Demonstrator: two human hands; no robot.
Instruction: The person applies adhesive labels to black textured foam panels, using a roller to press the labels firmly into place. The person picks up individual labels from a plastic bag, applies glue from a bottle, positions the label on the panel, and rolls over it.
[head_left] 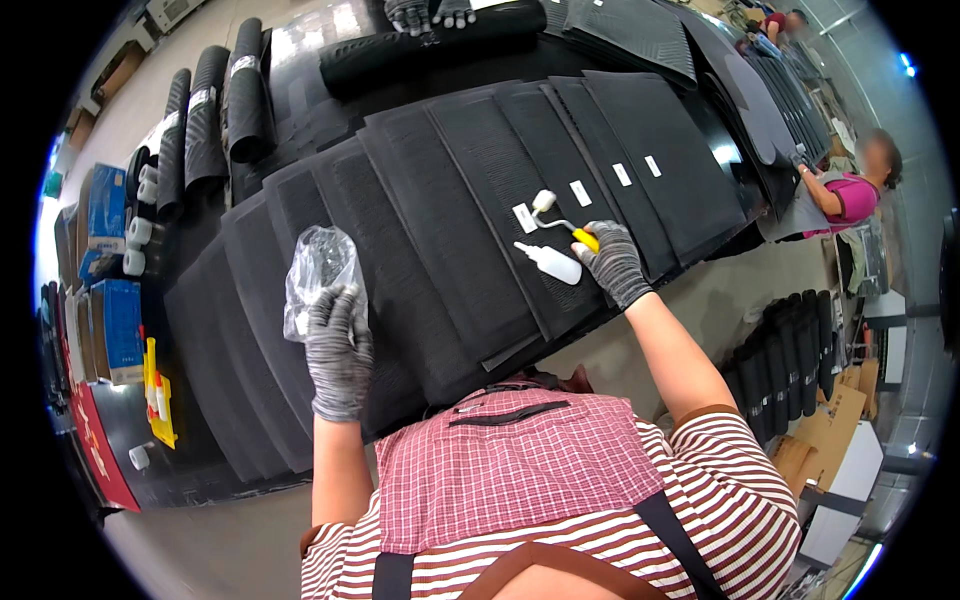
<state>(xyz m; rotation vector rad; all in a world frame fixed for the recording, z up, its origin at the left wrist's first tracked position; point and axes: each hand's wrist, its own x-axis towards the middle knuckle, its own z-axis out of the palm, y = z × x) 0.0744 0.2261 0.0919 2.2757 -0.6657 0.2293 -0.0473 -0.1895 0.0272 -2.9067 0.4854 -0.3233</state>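
Observation:
My left hand point(340, 352), in a grey striped glove, has its fingers closed on the lower part of a crumpled clear plastic bag point(325, 262). What lies inside the bag is hard to make out. The yellow handle of a small paint roller point(586, 240) is gripped by my right hand point(616, 265), gloved alike. Its white roller head points away from me, beside a white label point(524, 218). A white squeeze bottle point(556, 264) lies on its side just left of that hand. Under both hands, black rubber mats point(420, 240) overlap in a fanned row.
Dark rolls point(207, 115) lie at the far left, near blue boxes point(118, 325). A yellow holder point(158, 400) stands left of the mats. Across the table, another person's gloved hands point(430, 14) rest on a big roll point(430, 45). A person in pink point(855, 200) is at right.

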